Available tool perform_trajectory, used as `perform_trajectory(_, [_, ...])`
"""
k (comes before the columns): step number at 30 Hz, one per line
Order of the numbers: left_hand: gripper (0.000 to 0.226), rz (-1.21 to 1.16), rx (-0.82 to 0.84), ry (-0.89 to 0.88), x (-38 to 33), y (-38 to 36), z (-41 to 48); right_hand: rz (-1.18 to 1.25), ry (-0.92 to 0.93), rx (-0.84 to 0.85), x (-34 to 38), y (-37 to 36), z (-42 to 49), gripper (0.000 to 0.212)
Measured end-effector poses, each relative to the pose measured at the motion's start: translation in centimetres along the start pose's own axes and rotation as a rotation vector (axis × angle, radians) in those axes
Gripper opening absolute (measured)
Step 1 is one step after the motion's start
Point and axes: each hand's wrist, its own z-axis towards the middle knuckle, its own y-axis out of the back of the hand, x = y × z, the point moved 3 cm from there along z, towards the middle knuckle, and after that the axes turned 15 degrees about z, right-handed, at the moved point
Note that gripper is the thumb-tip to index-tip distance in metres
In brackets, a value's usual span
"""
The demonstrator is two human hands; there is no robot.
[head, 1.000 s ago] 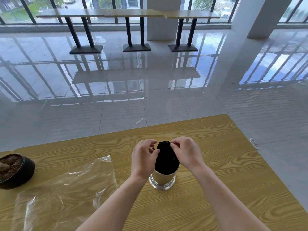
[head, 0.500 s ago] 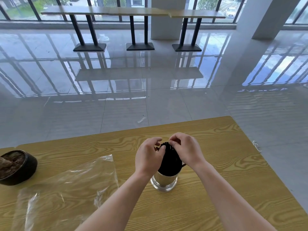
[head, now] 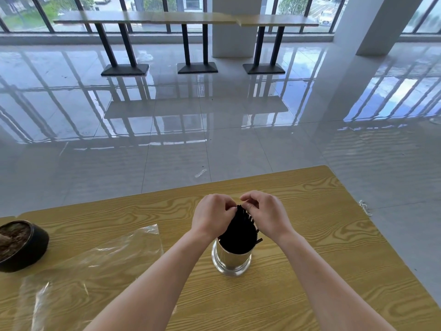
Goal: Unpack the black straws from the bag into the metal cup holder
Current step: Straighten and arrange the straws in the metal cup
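Nearly done, by the look of it. Both hands up at the top of the black straws [head: 237, 235]: left hand [head: 211, 217] curled over the near-left side of the tips, right hand [head: 265, 212] pinching at them from the other side, fingers bent, thumb and forefinger close together. Straws standing as one dark bundle in the metal cup holder [head: 231, 261], leaning a little, packed full to the rim. One stray straw [head: 259, 241] sticking out sideways over the right rim, not seated. Likely to slip out onto the bench [head: 322, 235] if nudged, or if crowded by too hard a squeeze at the top. Also a chance of tipping: tall narrow holder, leaning load, both hands working high up, nothing steadying the base. Could topple and spill the lot with one sideways push. Bag [head: 90, 266] lying flat and crumpled on the bench to the left, well apart from the holder; clear plastic, apparently emptied, no straws visible inside. Dark bowl [head: 21, 244] at the far left edge, holding something brownish and fibrous, too blurred to name.
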Motion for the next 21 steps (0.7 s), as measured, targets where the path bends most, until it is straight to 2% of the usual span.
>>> perform_trajectory(9, [0.011, -0.050, -0.100, -0.002, -0.2, 2.0, -0.5, 0.032, 0.043, -0.047, 0.3, 0.4, -0.6, 0.016])
perform_trajectory(18, [0.008, -0.221, -0.364, -0.012, 0.3, 10.4, -2.3, 0.119, 0.278, -0.302, 3.1, 3.9, -1.4, 0.015])
perform_trajectory(21, [0.020, -0.358, -0.482, 0.060, 2.0, 13.6, -3.5, 0.158, 0.349, -0.388, 4.1, 5.5, -1.7, 0.013])
